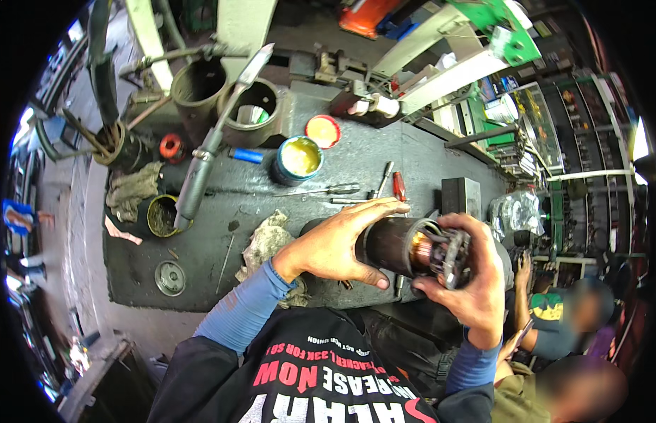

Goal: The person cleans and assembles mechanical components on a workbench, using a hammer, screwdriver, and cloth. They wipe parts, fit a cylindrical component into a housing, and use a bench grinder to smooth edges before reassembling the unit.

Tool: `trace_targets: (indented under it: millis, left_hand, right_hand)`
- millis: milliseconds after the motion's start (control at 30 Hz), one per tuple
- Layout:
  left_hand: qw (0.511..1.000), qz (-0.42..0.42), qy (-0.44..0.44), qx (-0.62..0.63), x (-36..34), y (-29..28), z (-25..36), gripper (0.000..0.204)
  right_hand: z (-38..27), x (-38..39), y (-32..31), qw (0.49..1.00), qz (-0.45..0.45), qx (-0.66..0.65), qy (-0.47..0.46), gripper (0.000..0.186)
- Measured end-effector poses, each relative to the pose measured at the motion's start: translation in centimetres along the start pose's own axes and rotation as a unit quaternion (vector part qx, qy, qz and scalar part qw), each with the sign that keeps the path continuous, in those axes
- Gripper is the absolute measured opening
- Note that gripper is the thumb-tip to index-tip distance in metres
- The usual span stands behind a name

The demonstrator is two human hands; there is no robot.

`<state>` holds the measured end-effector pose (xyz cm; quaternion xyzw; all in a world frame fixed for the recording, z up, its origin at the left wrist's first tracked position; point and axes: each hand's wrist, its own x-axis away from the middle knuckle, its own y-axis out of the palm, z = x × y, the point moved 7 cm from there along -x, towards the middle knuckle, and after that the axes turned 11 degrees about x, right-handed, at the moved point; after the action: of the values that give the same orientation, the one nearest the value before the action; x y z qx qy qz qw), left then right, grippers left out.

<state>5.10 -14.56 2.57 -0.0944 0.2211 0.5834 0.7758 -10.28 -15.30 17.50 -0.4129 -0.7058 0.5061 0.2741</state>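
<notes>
Above the near edge of the workbench I hold an electric motor between both hands. My left hand (331,241) is wrapped around its dark cylindrical motor housing (388,245), thumb below and fingers above. At the other end, my right hand (479,282) grips the round brush holder (452,262), which is slightly blurred. Between these two parts a copper commutator (421,249) shows. Whether the brush holder touches the housing, I cannot tell. Beside my left wrist lies a crumpled rag (268,241). Just beyond my fingers are a red-handled screwdriver (399,186) and a socket extension (386,178).
An open tin of yellow grease (300,159) stands mid-bench, its red-rimmed lid (323,132) behind it. A soldering iron (201,173) leans across metal cylinders (199,88) at left. A dark block (460,196) sits right. Two other people (560,317) are close by on the right.
</notes>
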Motion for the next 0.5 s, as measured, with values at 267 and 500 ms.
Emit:
trace_targets:
  millis: [267,500]
  left_hand:
    - [0.993,0.022,-0.115,-0.002,-0.9,1.1,1.4,0.102]
    - [0.989,0.014,-0.147,-0.024,-0.9,1.5,2.1,0.11]
  right_hand:
    - [0.4,-0.5,-0.4,0.994,-0.008,-0.041,-0.102,0.085]
    - [0.8,1.0,-2.2,0.983,0.019,-0.07,-0.168,0.093]
